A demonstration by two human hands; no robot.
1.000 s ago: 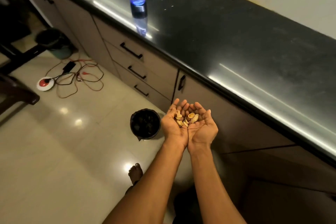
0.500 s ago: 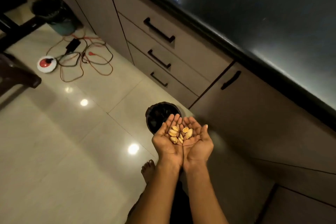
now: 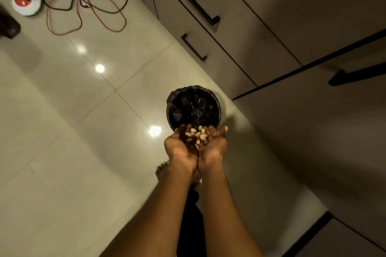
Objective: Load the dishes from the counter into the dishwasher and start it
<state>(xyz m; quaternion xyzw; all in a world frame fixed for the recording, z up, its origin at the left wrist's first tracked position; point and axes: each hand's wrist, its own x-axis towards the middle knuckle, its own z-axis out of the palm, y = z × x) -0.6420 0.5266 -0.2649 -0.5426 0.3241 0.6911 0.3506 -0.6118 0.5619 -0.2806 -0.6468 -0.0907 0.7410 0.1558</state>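
Note:
My left hand [image 3: 180, 148] and my right hand [image 3: 213, 145] are pressed side by side, palms up, forming a cup. Several pale nut shells [image 3: 196, 135] lie in the cupped palms near the fingertips. The fingertips reach over the near rim of a small round black bin [image 3: 175, 98] lined with a dark bag, which stands on the floor by the cabinets. No dishes and no dishwasher are in view.
Grey drawers with black handles [image 3: 198, 4] and a cabinet door [image 3: 313, 131] run along the right. Tangled red and black cables [image 3: 87, 2] and a white-and-red round device [image 3: 26, 1] lie on the glossy tiled floor at the upper left. My bare foot [image 3: 161, 170] shows beneath my arms.
My view has tilted down from the counter to the floor. My cupped hands with the shells have moved forward and lower, from short of the bin to over its near rim.

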